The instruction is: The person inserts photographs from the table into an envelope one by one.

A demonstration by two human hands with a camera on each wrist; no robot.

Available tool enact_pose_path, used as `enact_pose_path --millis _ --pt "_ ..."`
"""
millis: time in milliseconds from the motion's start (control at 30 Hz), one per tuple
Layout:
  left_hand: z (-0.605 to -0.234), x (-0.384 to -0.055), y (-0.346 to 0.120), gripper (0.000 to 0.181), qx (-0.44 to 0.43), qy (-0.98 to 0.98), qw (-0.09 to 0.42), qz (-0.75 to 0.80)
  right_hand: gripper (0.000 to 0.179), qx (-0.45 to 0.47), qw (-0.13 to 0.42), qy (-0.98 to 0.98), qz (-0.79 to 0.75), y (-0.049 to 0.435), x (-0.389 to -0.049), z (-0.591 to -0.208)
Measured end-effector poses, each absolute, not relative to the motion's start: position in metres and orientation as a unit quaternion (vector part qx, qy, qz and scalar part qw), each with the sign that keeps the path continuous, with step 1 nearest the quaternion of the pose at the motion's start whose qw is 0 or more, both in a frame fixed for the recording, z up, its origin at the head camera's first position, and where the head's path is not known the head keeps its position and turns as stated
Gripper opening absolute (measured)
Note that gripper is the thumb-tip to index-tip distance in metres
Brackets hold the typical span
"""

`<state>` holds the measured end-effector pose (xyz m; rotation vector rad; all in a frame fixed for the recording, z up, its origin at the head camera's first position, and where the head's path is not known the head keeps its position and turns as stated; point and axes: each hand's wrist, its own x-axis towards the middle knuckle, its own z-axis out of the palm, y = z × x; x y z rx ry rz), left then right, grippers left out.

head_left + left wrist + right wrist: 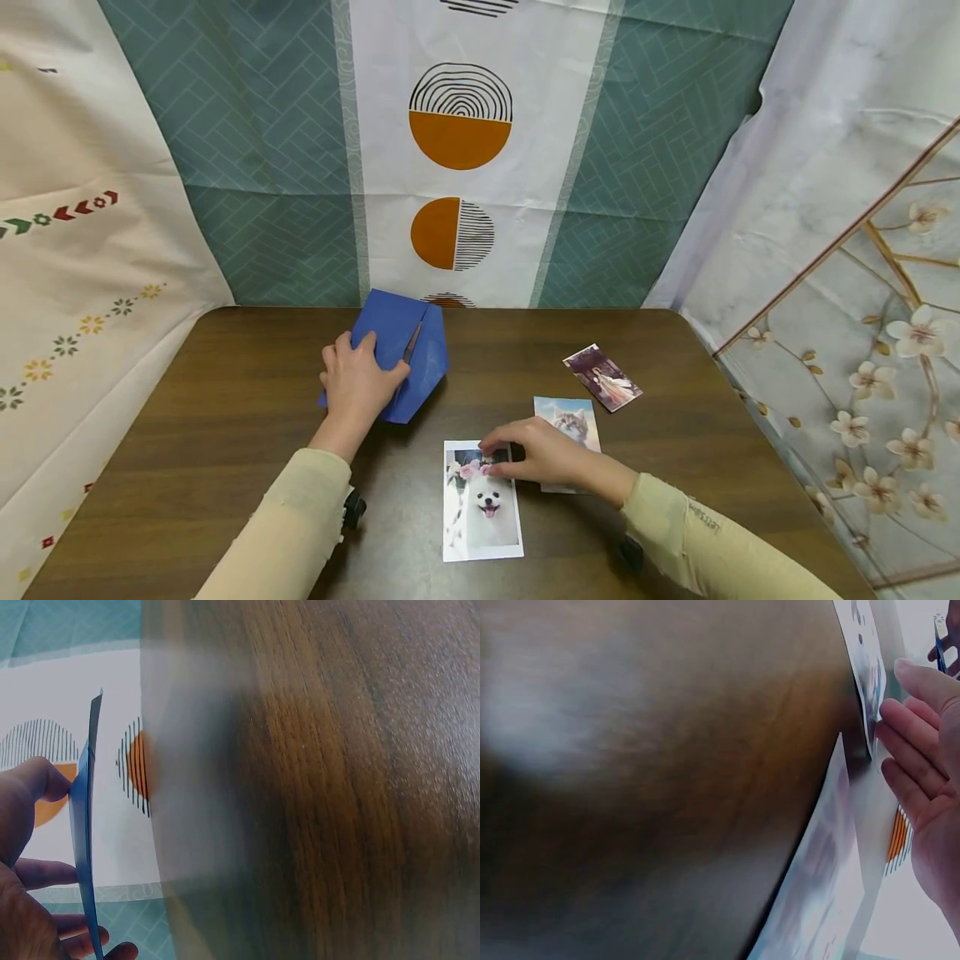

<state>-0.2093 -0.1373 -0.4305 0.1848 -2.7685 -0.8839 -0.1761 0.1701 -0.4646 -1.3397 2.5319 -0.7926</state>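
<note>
Left hand [356,375] and right hand [543,450] lie differently. The left grips the near left side of a blue envelope [396,325], its fingers spread across the paper and bent over the edge; the left wrist view, looking along the thin sheet, shows thumb and fingers pressed to it. The right is moderately wide, with a clear gap between thumb and forefinger, and hovers over the upper right corner of a dog photo [487,521]; whether its fingertips touch the print cannot be told.

The envelope is smooth, matte paper folded into an angular shape, with a narrow dark slit running down beside its pointed flap. It is at the far side of the surface [225,400], left of the middle. The dog photo is a stiff, upright rectangle with a white border, lying nearest the person: a fluffy white dog under pink flowers. Just right of it, partly hidden by the right hand and wrist, lies a kitten photo [573,417] with a pale blue ground. Farther off to the right, a smaller purplish print [603,377] lies at a slant.

Pale, close-fitting sleeves [288,517] cover both forearms. The surface is dark brown with streaked wood grain and a soft sheen. Behind it hangs a creased curtain [630,125], green herringbone flanking a white band with orange half circles
</note>
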Motion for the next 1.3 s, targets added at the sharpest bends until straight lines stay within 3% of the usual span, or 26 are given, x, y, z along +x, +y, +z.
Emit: enact_pose_path --millis 367,900,1300 --pt "-0.431 -0.209 -0.142 0.072 0.067 -0.944 0.114 -0.303 0.031 -0.427 0.112 0.847 -0.296 0.150 -0.195 -0.462" --pt "-0.432 -0.212 -0.140 0.073 0.064 -0.945 0.110 -0.300 0.027 -0.326 0.145 0.812 -0.462 0.157 -0.210 -0.465" --pt "-0.429 -0.211 -0.141 0.073 0.062 -0.945 0.112 -0.301 0.044 -0.274 0.130 0.836 -0.457 0.172 -0.208 -0.458"
